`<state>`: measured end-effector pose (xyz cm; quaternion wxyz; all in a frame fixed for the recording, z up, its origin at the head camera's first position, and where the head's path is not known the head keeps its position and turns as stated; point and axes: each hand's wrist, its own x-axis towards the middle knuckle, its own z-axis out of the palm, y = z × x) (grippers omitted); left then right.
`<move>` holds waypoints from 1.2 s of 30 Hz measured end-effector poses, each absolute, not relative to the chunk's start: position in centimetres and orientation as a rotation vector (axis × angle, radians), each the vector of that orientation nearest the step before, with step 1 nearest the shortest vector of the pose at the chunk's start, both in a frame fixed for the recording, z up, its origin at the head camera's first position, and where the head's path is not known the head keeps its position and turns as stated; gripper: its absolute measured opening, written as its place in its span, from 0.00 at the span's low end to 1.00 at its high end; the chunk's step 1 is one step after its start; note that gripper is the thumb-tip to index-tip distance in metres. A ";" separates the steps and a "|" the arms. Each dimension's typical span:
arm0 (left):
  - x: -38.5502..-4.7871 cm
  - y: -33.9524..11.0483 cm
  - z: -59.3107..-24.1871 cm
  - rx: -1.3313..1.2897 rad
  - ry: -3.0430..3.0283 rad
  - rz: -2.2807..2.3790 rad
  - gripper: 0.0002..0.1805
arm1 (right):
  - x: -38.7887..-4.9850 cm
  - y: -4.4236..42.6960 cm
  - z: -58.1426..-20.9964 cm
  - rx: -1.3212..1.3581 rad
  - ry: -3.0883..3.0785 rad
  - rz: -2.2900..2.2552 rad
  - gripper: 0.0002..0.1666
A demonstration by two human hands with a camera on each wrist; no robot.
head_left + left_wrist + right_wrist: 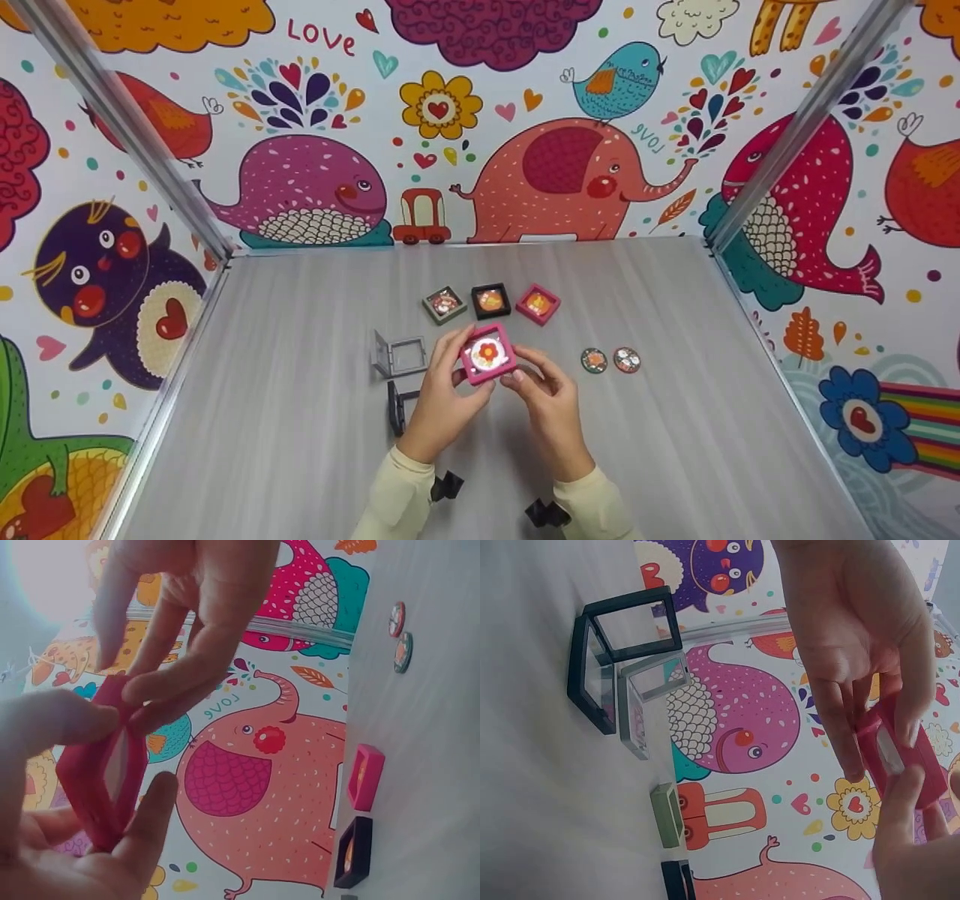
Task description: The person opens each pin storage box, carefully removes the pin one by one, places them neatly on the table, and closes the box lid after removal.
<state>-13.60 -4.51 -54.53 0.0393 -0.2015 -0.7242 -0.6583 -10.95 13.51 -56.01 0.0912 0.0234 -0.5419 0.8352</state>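
Note:
Raised above the table, a pink square display case (466, 367) has a clear window showing a white round piece with a red flower (489, 352). My left hand (448, 401) grips it from the left, thumb along the lower edge and fingers at the far side. On the opposite side, my right hand (551, 405) pinches the case's right corner between thumb and fingers. In the left wrist view the pink case (94, 772) looks closed and is seen edge-on. The right wrist view shows the right hand's fingers and thumb (911, 705) on it.
Behind the hands stand a green case (444, 304), a black case (491, 301) and another pink case (538, 303), each filled. Left lie an opened grey case (400, 356) and an opened black case (396, 409). Two round patterned discs (594, 361) (627, 359) lie right.

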 end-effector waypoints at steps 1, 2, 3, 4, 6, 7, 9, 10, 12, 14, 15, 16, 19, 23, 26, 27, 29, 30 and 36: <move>-13.5 -4.5 -54.6 -0.622 -2.219 -2.008 0.47 | -11.0 13.6 -56.1 0.035 -1.594 2.493 0.23; -13.5 -4.5 -54.6 -0.629 -2.213 -2.008 0.46 | -11.2 13.6 -56.1 -0.009 -1.572 2.506 0.23; -13.4 -4.5 -54.7 -0.636 -2.208 -2.010 0.45 | -11.3 13.7 -56.1 -0.056 -1.548 2.519 0.22; -13.3 -4.5 -54.7 -0.646 -2.198 -2.021 0.44 | -11.4 13.7 -56.2 -0.115 -1.521 2.528 0.21; -13.2 -4.5 -54.7 -0.659 -2.173 -2.047 0.40 | -11.7 13.8 -56.2 -0.212 -1.467 2.551 0.18; -13.2 -4.5 -54.7 -0.660 -2.161 -2.049 0.38 | -11.8 13.9 -56.2 -0.249 -1.446 2.558 0.17; -13.2 -4.4 -54.7 -0.632 -2.143 -2.029 0.33 | -11.8 13.9 -56.3 -0.284 -1.427 2.566 0.16; -13.2 -4.4 -54.7 -0.611 -2.128 -2.017 0.30 | -11.8 13.9 -56.3 -0.275 -1.432 2.566 0.17; -13.2 -4.2 -54.7 -0.560 -2.092 -1.999 0.24 | -11.7 13.8 -56.3 -0.208 -1.470 2.563 0.23; -13.1 -4.0 -54.7 -0.512 -2.057 -1.995 0.19 | -11.4 13.7 -56.3 -0.093 -1.541 2.541 0.32; -13.1 -3.9 -54.8 -0.498 -2.038 -2.003 0.17 | -11.3 13.7 -56.3 -0.031 -1.578 2.527 0.37; -13.0 -3.8 -54.7 -0.490 -2.022 -2.013 0.15 | -11.3 13.6 -56.3 0.027 -1.613 2.510 0.41; -12.8 -3.6 -54.7 -0.506 -2.016 -2.012 0.14 | -11.3 13.7 -56.4 0.123 -1.643 2.511 0.49; -12.6 -3.7 -54.7 -0.617 -2.089 -1.916 0.19 | -11.3 14.1 -56.5 0.094 -1.396 2.722 0.39; -12.4 -3.8 -54.6 -0.695 -2.183 -1.767 0.28 | -11.2 14.5 -56.6 0.057 -1.184 2.899 0.31; -12.4 -3.8 -54.5 -0.712 -2.212 -1.719 0.31 | -11.2 14.6 -56.7 0.070 -1.172 2.938 0.29; -12.3 -3.8 -54.3 -0.755 -2.278 -1.631 0.37 | -11.0 14.6 -56.9 0.099 -1.166 3.017 0.28; -12.3 -3.8 -54.2 -0.776 -2.314 -1.597 0.39 | -10.9 14.6 -57.0 0.116 -1.174 3.050 0.28; -12.7 -3.7 -53.8 -0.811 -2.499 -1.446 0.48 | -10.6 14.8 -57.4 0.106 -1.279 3.198 0.33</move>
